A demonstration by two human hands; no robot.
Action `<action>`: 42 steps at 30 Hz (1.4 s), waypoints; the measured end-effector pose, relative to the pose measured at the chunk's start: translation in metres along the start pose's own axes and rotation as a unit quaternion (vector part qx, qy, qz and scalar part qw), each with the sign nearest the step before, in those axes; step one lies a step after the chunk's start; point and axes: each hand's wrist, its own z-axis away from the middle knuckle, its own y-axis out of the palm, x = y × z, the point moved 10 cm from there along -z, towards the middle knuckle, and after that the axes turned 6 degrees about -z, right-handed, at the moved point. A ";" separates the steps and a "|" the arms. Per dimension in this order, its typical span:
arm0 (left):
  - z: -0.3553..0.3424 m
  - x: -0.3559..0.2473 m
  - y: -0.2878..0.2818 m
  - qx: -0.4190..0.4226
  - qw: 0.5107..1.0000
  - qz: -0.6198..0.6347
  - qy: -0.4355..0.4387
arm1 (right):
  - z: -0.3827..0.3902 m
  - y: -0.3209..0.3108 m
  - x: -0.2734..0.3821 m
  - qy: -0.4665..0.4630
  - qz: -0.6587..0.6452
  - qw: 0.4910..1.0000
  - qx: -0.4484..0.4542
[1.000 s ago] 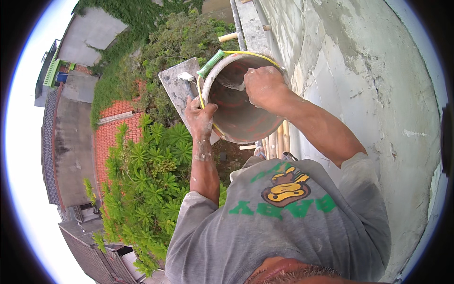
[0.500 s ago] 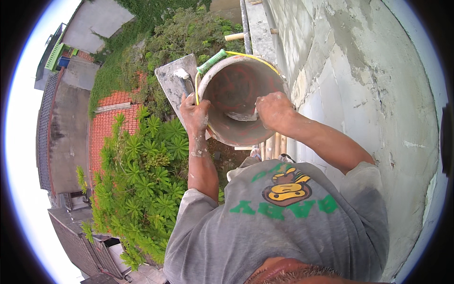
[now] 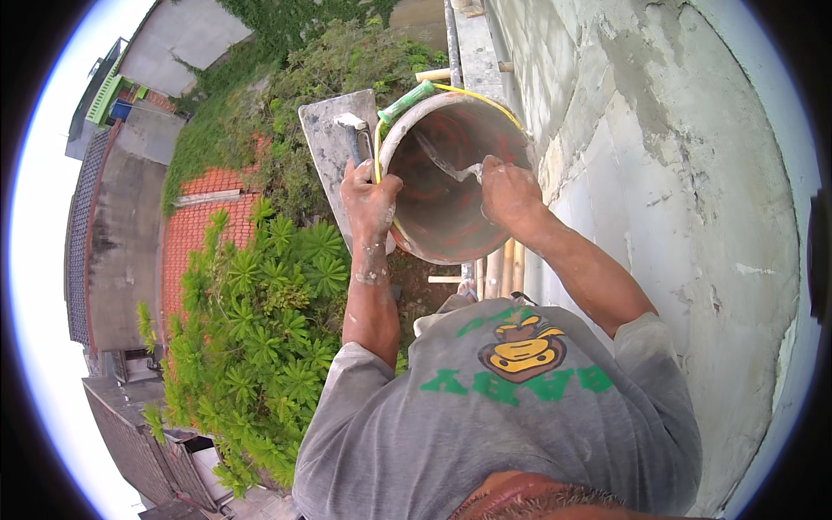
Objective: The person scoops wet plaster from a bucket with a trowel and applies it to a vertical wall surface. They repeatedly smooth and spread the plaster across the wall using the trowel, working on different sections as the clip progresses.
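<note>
Curling around the trowel (image 3: 442,163), your right hand (image 3: 510,192) is a firm fist just within the bucket's (image 3: 400,136) mouth, toward three o'clock. The blade slants from that fist toward ten o'clock, inside the bucket; whether its edge touches the grey-smeared inner wall, I cannot tell. Expect the trowel to be light and stiff, maybe slick where wet mix coats it, so hold it by the handle, clear of the thin neck.

At the bucket's nine o'clock, your left hand (image 3: 371,201) is closed, its fingers at the lower end of the float's (image 3: 322,143) handle and its thumb by the bucket's rim. How the grip is shared between the two is hidden. The float's flat board stands out past that hand toward ten o'clock. It should be rigid and fairly light, best held by its handle.

The bucket is in front of you, mouth tipped your way, with grey residue and reddish patches inside. It looks stiff-walled and probably not heavy, with little mix showing; the rim makes a sound hold, and so does the green grip (image 3: 405,102) at eleven o'clock on its yellow bail.

Farther out, the plastered wall (image 3: 659,217) rises at three o'clock, poles (image 3: 508,270) lie at five, and a leafy bush (image 3: 251,347) spreads at eight.
</note>
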 end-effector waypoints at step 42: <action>0.008 0.004 0.002 -0.039 0.999 0.026 0.017 | 0.025 0.025 -0.054 0.106 -0.037 0.993 0.020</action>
